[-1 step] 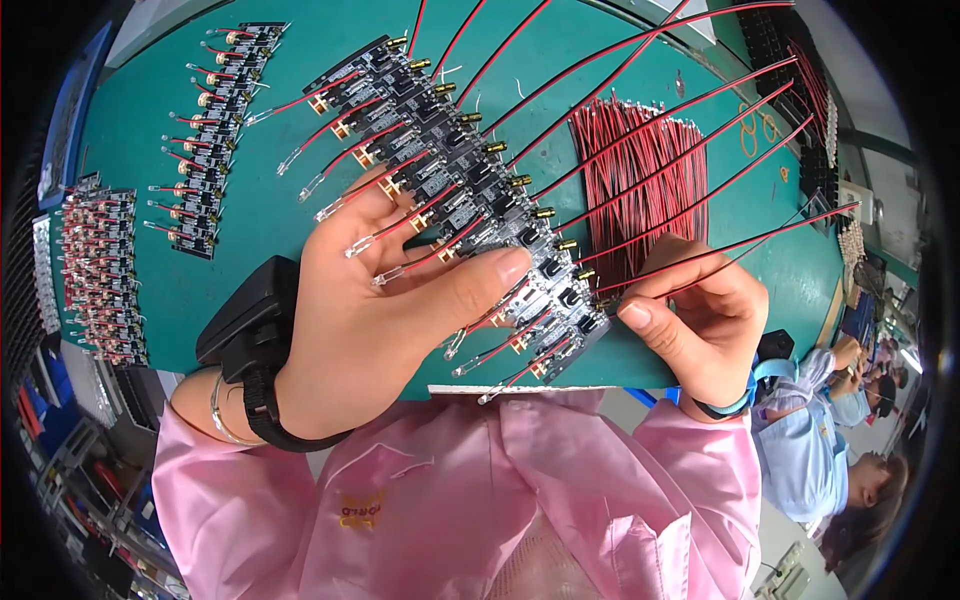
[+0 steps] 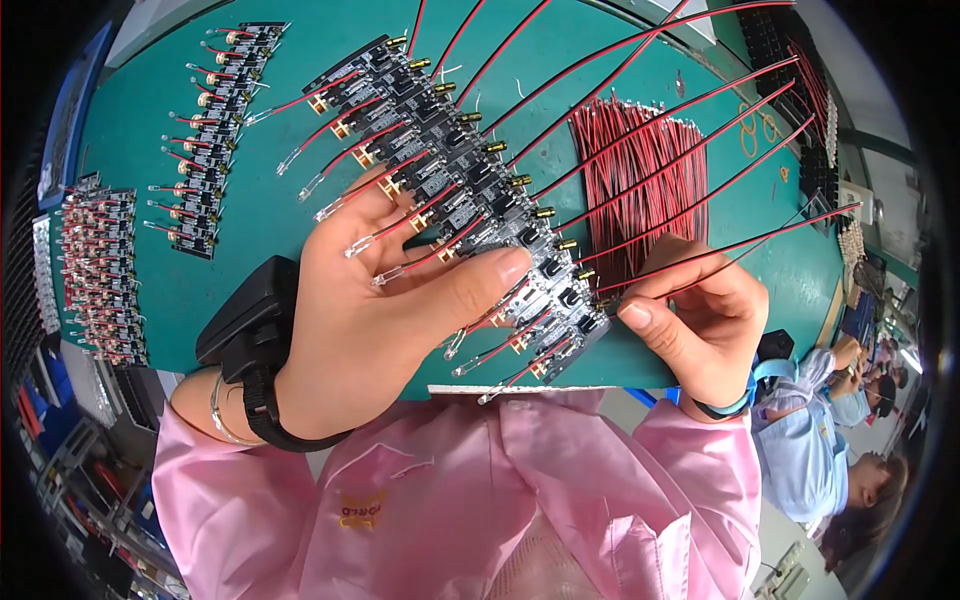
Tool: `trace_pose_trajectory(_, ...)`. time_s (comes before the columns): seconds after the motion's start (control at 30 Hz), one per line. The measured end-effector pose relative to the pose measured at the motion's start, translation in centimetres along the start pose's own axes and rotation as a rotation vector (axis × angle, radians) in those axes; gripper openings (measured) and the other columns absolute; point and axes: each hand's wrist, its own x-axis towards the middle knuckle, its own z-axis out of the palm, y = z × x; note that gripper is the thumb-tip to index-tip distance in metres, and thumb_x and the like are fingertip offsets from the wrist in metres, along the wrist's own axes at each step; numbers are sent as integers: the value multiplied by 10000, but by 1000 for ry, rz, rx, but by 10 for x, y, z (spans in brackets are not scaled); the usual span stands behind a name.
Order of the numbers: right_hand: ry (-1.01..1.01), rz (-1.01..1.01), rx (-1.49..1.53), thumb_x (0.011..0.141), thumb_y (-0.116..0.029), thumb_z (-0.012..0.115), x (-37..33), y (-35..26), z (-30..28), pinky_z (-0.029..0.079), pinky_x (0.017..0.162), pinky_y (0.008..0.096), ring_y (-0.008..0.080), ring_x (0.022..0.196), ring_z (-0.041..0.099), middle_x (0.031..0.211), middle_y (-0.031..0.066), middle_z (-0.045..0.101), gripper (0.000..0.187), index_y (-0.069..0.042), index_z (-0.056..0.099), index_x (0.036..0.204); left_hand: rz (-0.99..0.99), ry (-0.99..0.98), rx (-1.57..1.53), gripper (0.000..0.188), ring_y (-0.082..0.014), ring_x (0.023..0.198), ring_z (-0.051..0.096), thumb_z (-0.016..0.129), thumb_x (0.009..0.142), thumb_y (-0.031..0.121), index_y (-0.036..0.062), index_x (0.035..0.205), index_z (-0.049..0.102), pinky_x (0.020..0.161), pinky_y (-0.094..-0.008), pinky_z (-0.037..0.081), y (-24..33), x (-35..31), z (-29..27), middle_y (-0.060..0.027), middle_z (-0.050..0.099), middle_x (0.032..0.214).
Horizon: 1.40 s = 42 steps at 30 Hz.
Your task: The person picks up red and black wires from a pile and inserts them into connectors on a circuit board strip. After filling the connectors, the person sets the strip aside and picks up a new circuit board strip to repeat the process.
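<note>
My left hand (image 2: pixel 375 290) grips a long black circuit board panel (image 2: pixel 455 190), thumb on top and fingers beneath. The panel slants from upper left to lower right. Short red-and-black leads with clear LEDs (image 2: pixel 360 243) hang from its left side, and long red-and-black wires fan out from its right side, beside small gold-and-black cylindrical parts. Near the panel's lower right end, my right hand (image 2: pixel 700 315) is closed, thumb and forefinger pinching a red-and-black wire (image 2: pixel 735 247). The exact tip of that wire is hidden by the fingers.
A thick bundle of red-and-black wires (image 2: pixel 640 180) lies behind my right hand on the green mat (image 2: pixel 400 20). Another board panel (image 2: pixel 215 140) rests at the far left, near a stack of panels (image 2: pixel 100 270). Rubber bands (image 2: pixel 750 130) lie right. Co-workers (image 2: pixel 805 450) sit at the right.
</note>
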Motion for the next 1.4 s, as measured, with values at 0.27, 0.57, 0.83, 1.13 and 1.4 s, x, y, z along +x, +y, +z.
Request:
trace_pose_trajectory(0.27,40,-39,-100,658,48,675,1,0,0,355,470,187,65,524,477,624,48,554,101,43,586,706,-9,54,-86,362,-156,785,589,641,690,-40,-18,996,451,619,-244,515,1,1,2,-101,562,929)
trace_pose_trajectory(0.57,66,-159,-218,631,53,679,0,3,1,341,451,207,93,487,463,573,43,538,101,25,593,677,9,24,-12,398,-161,807,587,586,729,-34,-2,1082,406,619,-269,528,0,1,1,-100,552,969)
trace_pose_trajectory(0.83,74,-209,-325,616,49,686,1,0,4,341,445,221,118,478,471,554,42,545,109,8,596,664,48,50,25,431,-168,828,582,563,742,-44,5,1131,384,629,-286,536,-7,1,1,-104,541,1000)
trace_pose_trajectory(1.13,25,-160,-266,629,25,694,2,2,1,370,471,219,94,514,490,616,49,570,134,19,596,720,21,36,-94,338,-152,789,585,636,696,-32,-21,975,446,610,-243,518,1,3,5,-98,557,922)
trace_pose_trajectory(1.4,-41,421,326,724,-33,648,-6,-12,1,404,523,172,64,644,530,779,36,594,209,26,561,903,37,14,-93,285,-134,787,581,603,718,-52,-12,963,462,609,-245,503,7,4,3,-82,561,913)
